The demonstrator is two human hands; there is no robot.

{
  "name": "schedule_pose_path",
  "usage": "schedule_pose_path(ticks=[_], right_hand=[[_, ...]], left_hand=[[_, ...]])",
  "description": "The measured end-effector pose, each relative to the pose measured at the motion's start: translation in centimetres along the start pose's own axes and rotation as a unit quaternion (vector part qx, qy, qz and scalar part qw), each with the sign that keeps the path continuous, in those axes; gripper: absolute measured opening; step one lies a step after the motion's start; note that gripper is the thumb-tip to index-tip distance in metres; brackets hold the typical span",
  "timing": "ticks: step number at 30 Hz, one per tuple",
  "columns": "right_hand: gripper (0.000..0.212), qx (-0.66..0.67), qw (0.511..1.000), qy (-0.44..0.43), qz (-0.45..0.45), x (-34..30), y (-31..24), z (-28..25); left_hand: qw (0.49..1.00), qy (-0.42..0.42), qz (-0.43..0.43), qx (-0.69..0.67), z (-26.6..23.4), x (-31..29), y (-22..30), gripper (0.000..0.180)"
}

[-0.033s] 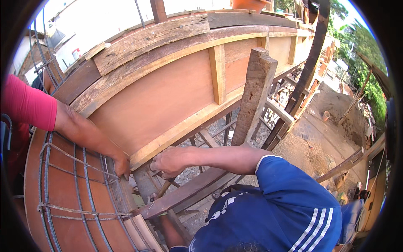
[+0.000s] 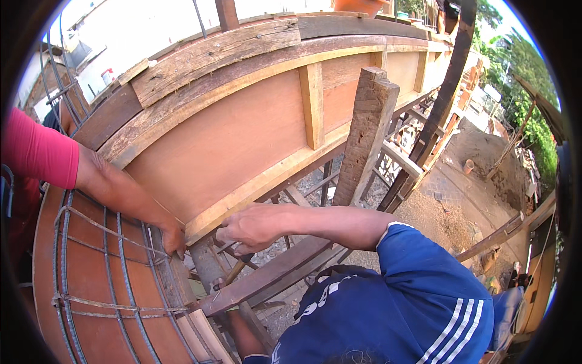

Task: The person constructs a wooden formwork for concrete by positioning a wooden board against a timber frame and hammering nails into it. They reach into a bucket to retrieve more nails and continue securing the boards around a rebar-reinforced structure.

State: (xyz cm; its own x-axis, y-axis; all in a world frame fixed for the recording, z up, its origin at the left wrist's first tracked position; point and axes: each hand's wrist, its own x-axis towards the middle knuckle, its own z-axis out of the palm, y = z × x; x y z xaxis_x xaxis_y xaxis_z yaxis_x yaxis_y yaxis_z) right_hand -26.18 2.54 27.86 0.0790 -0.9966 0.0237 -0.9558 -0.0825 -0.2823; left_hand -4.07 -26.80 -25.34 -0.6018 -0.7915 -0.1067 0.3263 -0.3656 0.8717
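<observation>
My right hand [image 2: 251, 229] reaches in from the right, bare-armed below a blue sleeve. Its curled fingers are beside the lower corner of a framed plywood formwork panel [image 2: 224, 151]; whatever they grip is hidden. Under these fingers shows a short wooden stick [image 2: 233, 273] with a dark end, close to a dark timber beam [image 2: 273, 276]. My left forearm [image 2: 242, 333] passes down beside that beam, and its hand is out of sight. Across from me a co-worker's hand [image 2: 174, 238], its arm in a pink sleeve, presses at the same panel corner.
A steel rebar cage [image 2: 124, 261] lies in a plywood trough at left. An upright rough post [image 2: 367, 136] stands beyond my arm, with a dark slanted pole [image 2: 439, 115] behind it. Gaps between timbers drop to gravelly ground. An orange container [image 2: 357, 6] sits at the top.
My right hand has shifted slightly up and right, its fingers turned a little. The co-worker's hand stays at the panel corner. The view has moved slightly.
</observation>
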Motion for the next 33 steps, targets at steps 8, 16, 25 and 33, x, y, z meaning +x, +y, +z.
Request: schedule_pose_path(ticks=[8, 16, 25, 33], right_hand=[[0.039, 0.088, 0.968, 0.230, 0.045, -13.7, -2.8, -4.9], [0.064, 0.617, 0.764, -0.178, -0.069, -13.7, 1.5, 10.4], [0.057, 0.429, 0.862, -0.226, 0.147, -16.0, 5.2, 16.4], [0.036, 0.283, 0.922, -0.078, 0.251, -24.0, 14.8, 48.9]], left_hand=[[0.957, 0.172, 0.065, 0.226, 13.4, -7.7, 7.8, 0.033], [0.908, 0.221, 0.088, 0.344, 13.4, -19.1, 9.6, 0.031], [0.830, 0.173, 0.050, 0.528, 10.6, -20.8, 9.1, 0.040], [0.841, 0.122, 0.013, 0.527, 5.0, -20.7, 5.7, 0.048]])
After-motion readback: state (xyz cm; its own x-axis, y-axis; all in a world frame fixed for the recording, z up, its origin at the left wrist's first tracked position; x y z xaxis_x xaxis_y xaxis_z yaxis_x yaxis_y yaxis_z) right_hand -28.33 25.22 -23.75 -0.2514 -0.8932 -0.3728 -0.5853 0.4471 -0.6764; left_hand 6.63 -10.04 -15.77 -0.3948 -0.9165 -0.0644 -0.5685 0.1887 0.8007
